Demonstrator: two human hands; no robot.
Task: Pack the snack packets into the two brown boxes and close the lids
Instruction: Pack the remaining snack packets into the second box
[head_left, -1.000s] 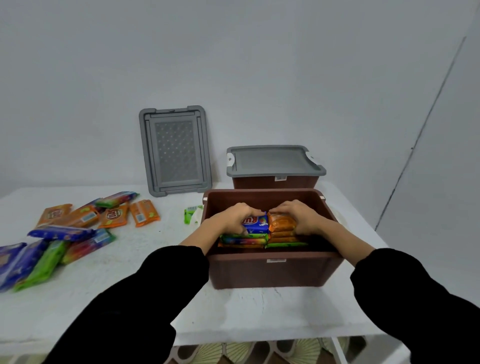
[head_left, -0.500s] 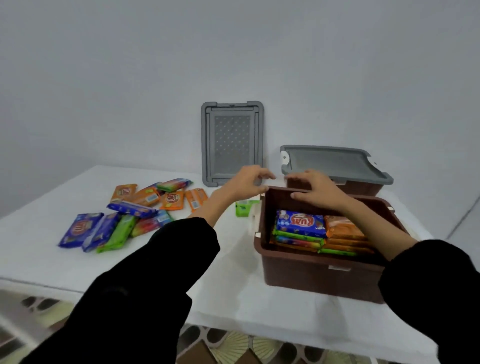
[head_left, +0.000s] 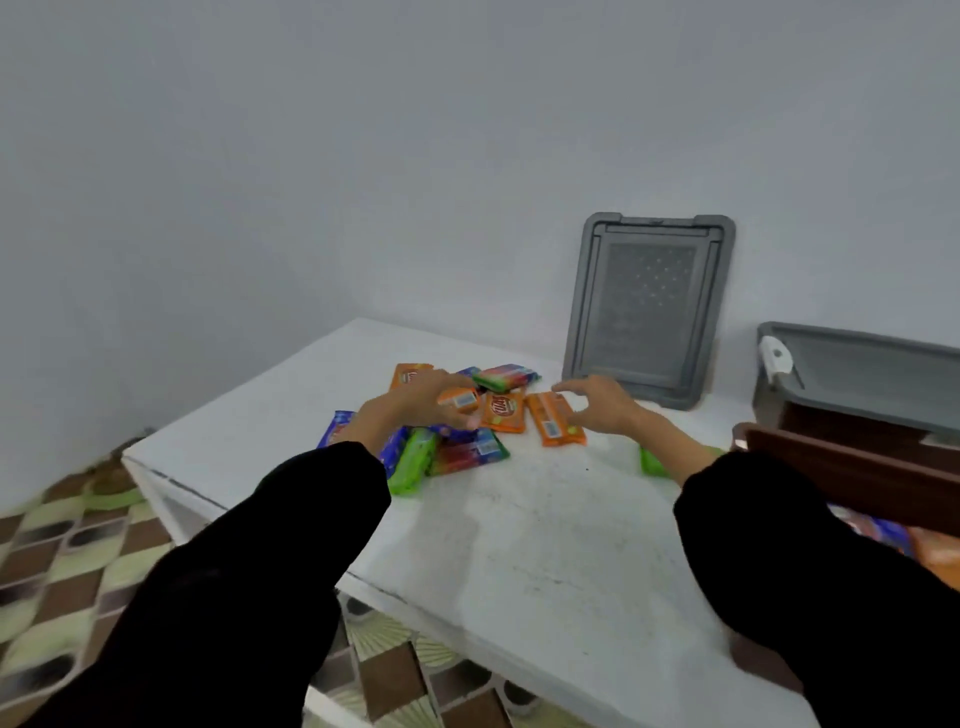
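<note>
My left hand (head_left: 421, 402) curved over a small orange foil snack packet (head_left: 458, 400) on the white table (head_left: 519, 530); grip not discernible. My right hand (head_left: 605, 405) hovered, fingers spread, above a second orange packet (head_left: 555, 427), left of the open brown plastic box (head_left: 841, 467).

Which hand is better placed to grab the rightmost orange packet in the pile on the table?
Right. The right hand hovers open just beside that orange packet, fingers spread toward it. The left hand is farther left, over a second orange packet, so it would have to cross over.
</note>
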